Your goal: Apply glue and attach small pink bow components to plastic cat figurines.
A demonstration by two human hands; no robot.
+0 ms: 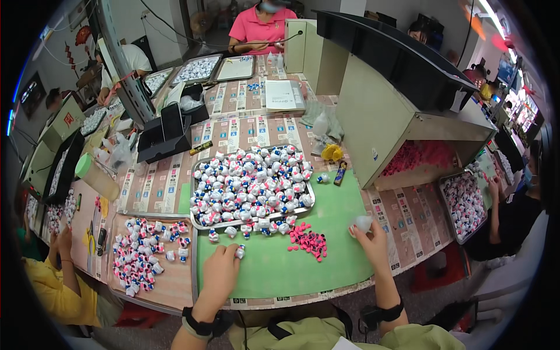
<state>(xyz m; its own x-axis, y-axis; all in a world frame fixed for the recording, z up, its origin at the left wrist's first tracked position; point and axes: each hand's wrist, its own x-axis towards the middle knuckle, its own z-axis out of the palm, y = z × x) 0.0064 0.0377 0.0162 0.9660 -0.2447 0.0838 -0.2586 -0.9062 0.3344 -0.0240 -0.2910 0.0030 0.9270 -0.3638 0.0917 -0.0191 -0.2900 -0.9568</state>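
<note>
Snugly pinched, white figurine (240, 252), at front of left hand (219, 272).

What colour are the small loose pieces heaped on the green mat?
The small pieces are bright pink, best seen in the head view.

The head camera looks down and forward from above and behind the left hand (219, 270) and right hand (373, 240) — near enough that both forearms (204, 304) come in from below them. Its wide fisheye view takes in the tray (311, 203) just beyond the grip and, well past it, the co-worker (259, 29) opposite — the table (401, 252) bowing about the hands.
</note>
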